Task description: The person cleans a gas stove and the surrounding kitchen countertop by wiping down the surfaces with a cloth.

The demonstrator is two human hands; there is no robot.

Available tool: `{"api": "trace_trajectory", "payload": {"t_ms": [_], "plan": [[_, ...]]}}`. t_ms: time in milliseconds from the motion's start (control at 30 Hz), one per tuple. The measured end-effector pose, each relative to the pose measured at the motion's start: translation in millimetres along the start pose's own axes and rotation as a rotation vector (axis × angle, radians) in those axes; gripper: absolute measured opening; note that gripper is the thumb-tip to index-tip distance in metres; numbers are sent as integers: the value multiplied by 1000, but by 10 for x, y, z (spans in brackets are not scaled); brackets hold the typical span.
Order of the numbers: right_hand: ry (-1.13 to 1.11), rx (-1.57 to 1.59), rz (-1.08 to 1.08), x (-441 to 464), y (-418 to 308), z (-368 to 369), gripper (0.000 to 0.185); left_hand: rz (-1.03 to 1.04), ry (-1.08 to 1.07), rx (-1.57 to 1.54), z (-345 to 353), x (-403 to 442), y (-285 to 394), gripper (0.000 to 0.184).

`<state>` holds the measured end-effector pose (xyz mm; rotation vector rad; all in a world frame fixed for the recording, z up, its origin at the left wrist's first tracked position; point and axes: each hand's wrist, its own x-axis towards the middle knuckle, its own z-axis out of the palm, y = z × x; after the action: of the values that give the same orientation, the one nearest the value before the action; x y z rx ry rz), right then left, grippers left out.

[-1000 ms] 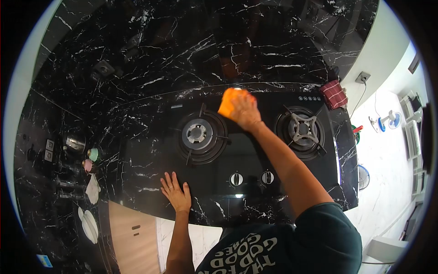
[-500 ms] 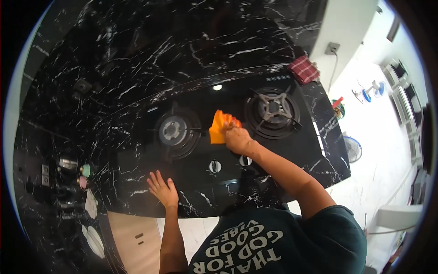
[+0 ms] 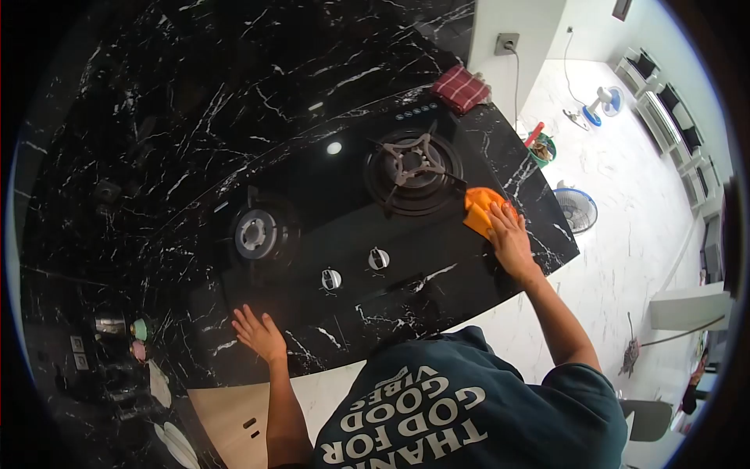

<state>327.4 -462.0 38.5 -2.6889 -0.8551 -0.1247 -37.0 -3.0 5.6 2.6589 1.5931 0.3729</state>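
Observation:
My right hand [image 3: 511,241] presses an orange cloth [image 3: 479,209] against the right side of the black glass gas hob [image 3: 328,211], its fingers over the cloth's edge. Just to the upper left of the cloth is the right burner [image 3: 414,164] with its metal pan support. My left hand [image 3: 260,334] lies flat with fingers spread on the front of the marbled counter, holding nothing. Farther up from it sits the left burner [image 3: 256,234]. Two round control knobs [image 3: 331,279] are on the hob between my hands.
A folded red checked cloth [image 3: 462,89] lies at the counter's back right corner. A wall socket [image 3: 507,44] with a plugged-in cord is beyond it. Fans [image 3: 575,209] and a green container [image 3: 542,148] stand on the floor to the right. Small cups [image 3: 138,329] are at the left.
My right hand has carried the orange cloth from between the burners to the hob's right side, and its fingers have stretched out. My left hand stays flat on the counter. The view has shifted.

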Motion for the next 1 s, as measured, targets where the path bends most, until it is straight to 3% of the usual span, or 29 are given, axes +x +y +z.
{"api": "trace_trajectory", "payload": {"t_ms": [67,100,133,167,200,300,467,533,1000], "plan": [[216,20,-56,-33,-317,233,50,-4,-1,22,9,23,16,58],[103,34,-163,-30,-627,189,49,-2,-5,12,1,21,20,58],[190,144,-233,-82,-769,662,43,-4,-7,4,-5,13,16,58],[-114,73,-265,-34,-1252,293,44,4,-4,-3,20,16,-21,58],[36,202,-361,-181,-1350,685,47,16,-1,-3,52,14,-63,58],[-53,166,-379,-233,-1174,498,52,12,-12,-3,101,33,-138,58],[24,-28,23,-210,-70,99,52,4,-8,0,105,31,-116,58],[22,-34,88,-13,175,75,53,-2,-4,4,88,24,-108,58],[62,-107,-8,2755,427,589,46,-14,-37,7,-50,26,73,59]]}}
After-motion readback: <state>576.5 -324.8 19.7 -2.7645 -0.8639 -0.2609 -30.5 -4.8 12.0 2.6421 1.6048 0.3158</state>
